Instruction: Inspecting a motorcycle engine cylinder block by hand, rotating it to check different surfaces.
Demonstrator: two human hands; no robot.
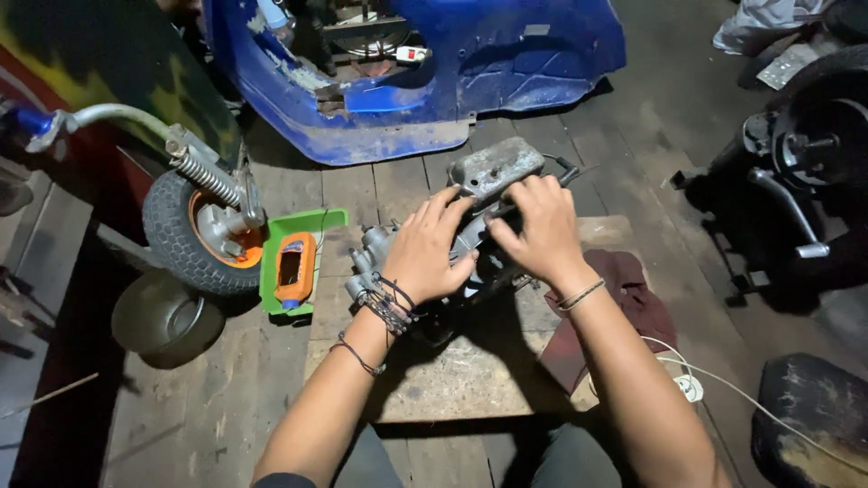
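A grey metal engine part [493, 167] with a carburettor-like piece [369, 248] at its left lies on a wooden board [470, 370] on the floor. My left hand [429, 253] rests palm down on the part's middle, fingers spread over it. My right hand [541, 226] is closed around a thin dark tool [568, 173] whose tip points at the part's far right end. Both wrists wear cord bracelets. What lies under my palms is hidden.
A small wheel [194, 230] with an orange hub and spring stands at left, next to a green tray [307, 226] holding an orange device [295, 268]. A blue scooter body [434, 72] lies ahead. There is a dark red rag [633, 289] at right, a white cable [723, 380] and a black engine [805, 181].
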